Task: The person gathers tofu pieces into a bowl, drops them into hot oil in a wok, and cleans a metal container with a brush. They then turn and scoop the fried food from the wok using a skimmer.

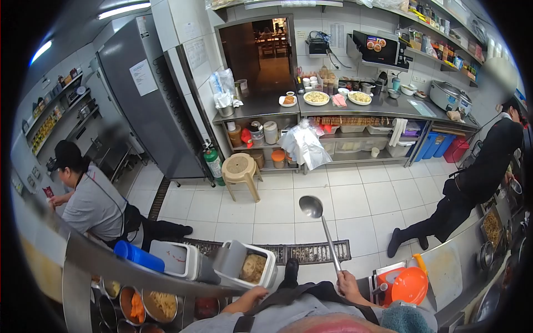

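A long-handled steel ladle (311, 207) rises from my right hand (348, 283), which is closed round the lower end of its handle. The round bowl of the ladle is up and away from me, over the tiled floor. My left hand (251, 298) is low by the steel counter edge, close to a white bin (271, 273) with brown grainy food inside. Its fingers are too small and partly hidden to tell whether they grip anything. An orange bowl (410, 286) sits to the right of my right hand.
Pots of food (161, 305) stand at lower left, beside a blue container (139, 256). One co-worker (102, 202) is at left, another (472, 166) strides at right. A plastic stool (240, 169) stands before the far counter (255, 114), which carries plates of food (316, 97).
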Available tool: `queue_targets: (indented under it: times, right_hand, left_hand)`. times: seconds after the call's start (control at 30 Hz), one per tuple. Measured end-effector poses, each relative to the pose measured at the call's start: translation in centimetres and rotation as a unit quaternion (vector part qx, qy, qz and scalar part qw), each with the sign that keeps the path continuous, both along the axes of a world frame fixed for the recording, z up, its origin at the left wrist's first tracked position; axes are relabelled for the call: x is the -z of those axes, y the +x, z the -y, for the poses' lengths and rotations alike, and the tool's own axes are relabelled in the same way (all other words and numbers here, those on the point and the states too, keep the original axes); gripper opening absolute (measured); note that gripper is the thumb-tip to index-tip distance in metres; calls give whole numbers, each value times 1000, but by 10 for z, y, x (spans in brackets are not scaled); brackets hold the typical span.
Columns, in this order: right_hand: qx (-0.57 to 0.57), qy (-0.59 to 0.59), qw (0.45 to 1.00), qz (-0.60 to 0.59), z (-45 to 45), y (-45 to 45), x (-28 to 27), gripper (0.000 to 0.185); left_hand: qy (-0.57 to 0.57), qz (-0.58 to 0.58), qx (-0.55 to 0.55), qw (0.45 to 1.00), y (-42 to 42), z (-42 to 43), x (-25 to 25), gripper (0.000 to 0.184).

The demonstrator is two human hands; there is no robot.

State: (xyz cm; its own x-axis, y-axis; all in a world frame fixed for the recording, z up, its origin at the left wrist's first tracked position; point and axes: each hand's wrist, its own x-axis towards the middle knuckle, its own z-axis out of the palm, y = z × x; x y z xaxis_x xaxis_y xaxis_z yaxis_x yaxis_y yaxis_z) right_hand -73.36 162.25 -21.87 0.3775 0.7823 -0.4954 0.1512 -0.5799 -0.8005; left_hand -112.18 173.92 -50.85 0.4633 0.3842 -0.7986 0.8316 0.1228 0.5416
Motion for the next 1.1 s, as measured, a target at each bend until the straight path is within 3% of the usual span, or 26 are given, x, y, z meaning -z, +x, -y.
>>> queue_targets:
  times: [0.03, 0.1, 0.17, 0.23, 0.3, 0.37, 0.4, 0.43, 0.5, 0.53, 0.57, 0.63, 0.67, 0.7, 0.77, 0.83, 0.9, 0.93, 0.97, 1.03, 1.1]
  right_hand:
    - [3, -1, 1000, 2, -7, 7, 10, 28]
    - [-27, 170, 935, 312, -27, 20, 18, 22]
    - [12, 177, 934, 311, -55, 27, 11, 17]
    - [124, 218, 894, 371, -84, 37, 24, 19]
    - [136, 205, 898, 366, -116, 51, 29, 23]
    - [-38, -15, 942, 335, -146, 68, 44, 24]
    - [-72, -32, 960, 268, -158, 81, 67, 20]
    - [-73, -37, 959, 270, -173, 86, 67, 20]
    - [-7, -231, 971, 66, -206, 85, 55, 19]
    - [-58, -298, 947, 103, -221, 90, 59, 24]
    - [-59, -302, 946, 100, -227, 99, 77, 24]
    - [-247, -352, 851, 303, -211, 117, 122, 29]
    - [-266, -348, 838, 325, -197, 119, 135, 28]
    - [-285, -343, 826, 345, -183, 116, 136, 28]
    - [-335, -378, 816, 282, -156, 114, 124, 31]
    - [-273, -472, 810, 215, -126, 113, 153, 31]
    - [-356, -462, 796, 160, -86, 140, 241, 32]
    - [-395, -452, 789, 131, -66, 153, 285, 32]
    - [-393, -454, 789, 131, -76, 146, 264, 32]
    - [-202, -515, 806, 209, -106, 126, 208, 32]
    - [-257, -459, 817, 237, -151, 108, 118, 32]
  left_hand:
    - [19, 10, 31, 999, 7, -16, 2, 36]
    - [16, -10, 68, 997, 25, -49, 1, 37]
    - [25, -26, 81, 996, 37, -87, 1, 37]
    - [39, -39, 93, 994, 49, -124, -6, 37]
    - [58, -60, 100, 991, 61, -160, -18, 38]
    - [82, -84, 98, 988, 67, -195, -30, 38]
    - [92, -91, 95, 987, 68, -212, -37, 38]
    - [103, -97, 94, 985, 69, -229, -43, 38]
    - [79, -110, 89, 987, 67, -264, -42, 38]
    - [59, -125, 84, 987, 66, -277, -38, 38]
    - [55, -127, 85, 987, 65, -283, -40, 38]
    - [65, -163, 14, 984, 61, -300, -52, 36]
    - [130, -100, 281, 946, 57, -315, -58, 33]
    - [128, -103, 284, 945, 55, -318, -61, 33]
    - [57, -134, 11, 989, 55, -322, -52, 31]
    - [63, -118, 79, 988, 51, -326, -47, 31]
    - [52, -142, 68, 986, 50, -321, -54, 33]
    - [96, -102, 238, 961, 49, -324, -53, 34]
    - [95, -100, 238, 961, 51, -322, -53, 34]
    - [22, -183, 15, 983, 56, -311, -49, 35]
    - [27, -168, 39, 985, 63, -311, -47, 35]
